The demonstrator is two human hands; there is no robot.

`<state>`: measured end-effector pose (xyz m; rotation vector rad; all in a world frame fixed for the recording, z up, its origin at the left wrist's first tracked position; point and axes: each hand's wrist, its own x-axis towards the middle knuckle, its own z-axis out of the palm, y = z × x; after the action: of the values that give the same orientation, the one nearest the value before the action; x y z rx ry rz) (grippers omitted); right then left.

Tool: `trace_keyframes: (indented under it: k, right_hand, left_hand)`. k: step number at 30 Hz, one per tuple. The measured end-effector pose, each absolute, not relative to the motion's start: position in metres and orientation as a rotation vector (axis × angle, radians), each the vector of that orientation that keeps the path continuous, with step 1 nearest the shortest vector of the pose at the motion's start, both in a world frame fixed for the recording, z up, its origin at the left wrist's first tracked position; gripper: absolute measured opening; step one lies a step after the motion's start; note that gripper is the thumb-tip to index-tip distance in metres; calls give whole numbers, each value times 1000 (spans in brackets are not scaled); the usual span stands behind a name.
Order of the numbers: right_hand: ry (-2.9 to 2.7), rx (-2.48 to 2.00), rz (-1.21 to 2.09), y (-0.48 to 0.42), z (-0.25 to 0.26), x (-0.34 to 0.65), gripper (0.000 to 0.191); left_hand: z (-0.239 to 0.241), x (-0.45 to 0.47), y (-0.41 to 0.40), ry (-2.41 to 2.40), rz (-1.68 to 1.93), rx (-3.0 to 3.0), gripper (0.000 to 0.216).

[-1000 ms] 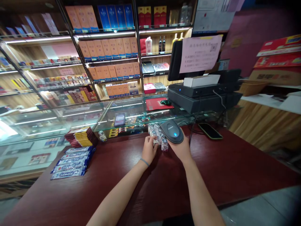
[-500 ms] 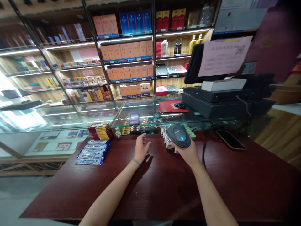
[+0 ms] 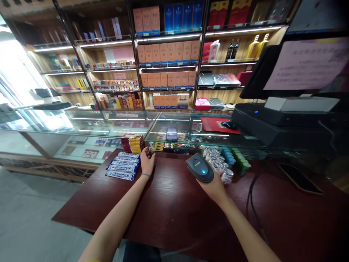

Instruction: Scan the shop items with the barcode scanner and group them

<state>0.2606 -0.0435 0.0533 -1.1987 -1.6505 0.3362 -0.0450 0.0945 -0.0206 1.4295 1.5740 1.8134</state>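
My right hand (image 3: 214, 187) is wrapped round a dark handheld barcode scanner (image 3: 200, 168) with a lit blue light on top. Just beyond it stand rows of small clear-lidded bottles (image 3: 218, 160), blue-topped containers (image 3: 228, 156) and green ones (image 3: 241, 161). My left hand (image 3: 147, 163) is open, thumb and fingers apart, by a single small bottle (image 3: 151, 147); whether the fingertips touch it I cannot tell. Left of that hand lie several blue-and-white packets (image 3: 124, 166) in a row. A stack of red and yellow packs (image 3: 133, 143) stands behind them.
A glass display counter (image 3: 152, 125) runs behind the dark red table (image 3: 169, 207). A phone-like device (image 3: 171, 134) stands upright there, near a red mat (image 3: 214, 124) and a mouse. At right are a monitor with paper (image 3: 302, 65), a black cable (image 3: 252, 200) and a phone (image 3: 300, 178).
My view has turned left. My left hand has moved left to beside the single small bottle, and the scanner in my right hand has shifted left, away from the rows of bottles.
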Motion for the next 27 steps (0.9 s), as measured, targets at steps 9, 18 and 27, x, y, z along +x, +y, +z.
trace_keyframes:
  k: [9,18,27]
  right_hand:
    - [-1807,-1279,398,-45,37,246,24]
    - [-1795,-1285,519,-48,39,245,25]
    - [-1772,-1286,441,-55,45,251,32]
  left_hand:
    - [-15,-40,127,1658,1777,1645,80]
    - [-22,-37,143,1786,1712,1650,56]
    - [-7,-30,123,1359,1702,1387,57]
